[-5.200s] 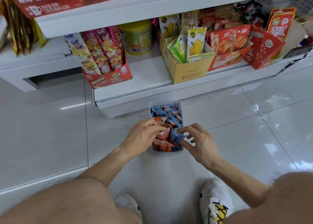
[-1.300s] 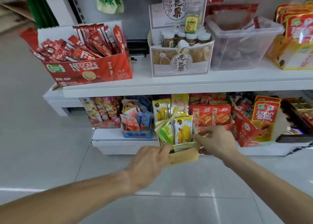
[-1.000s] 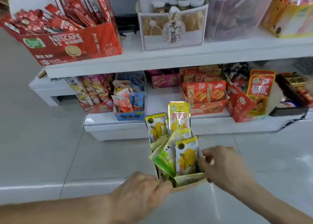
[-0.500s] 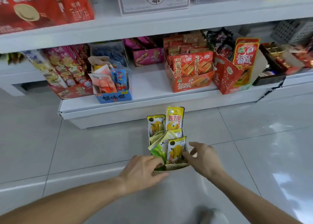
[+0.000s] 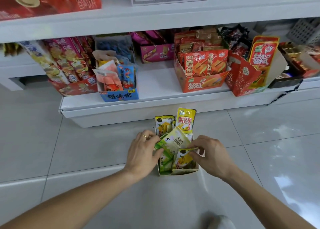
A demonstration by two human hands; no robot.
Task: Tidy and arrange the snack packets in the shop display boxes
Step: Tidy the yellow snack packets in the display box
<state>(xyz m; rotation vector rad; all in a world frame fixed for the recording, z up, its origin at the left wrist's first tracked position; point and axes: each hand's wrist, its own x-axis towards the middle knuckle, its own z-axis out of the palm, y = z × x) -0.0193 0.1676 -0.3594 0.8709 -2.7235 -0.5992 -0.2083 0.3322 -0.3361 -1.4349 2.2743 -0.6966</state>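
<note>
We crouch over a small yellow box [image 5: 176, 172] of snack packets standing on the tiled floor [image 5: 69, 151], just in front of the bottom shelf [image 5: 155, 80]. Our left hand [image 5: 143, 154], wearing a ring [image 5: 144, 136], pinches the left end of a tilted green packet [image 5: 174, 141]. Our right hand [image 5: 212, 155] curls its fingers round the packet's right edge. Two yellow packets [image 5: 185, 119] stand upright at the box's far end. On the shelf sit a blue box [image 5: 119, 95] and a red box [image 5: 202, 83].
</note>
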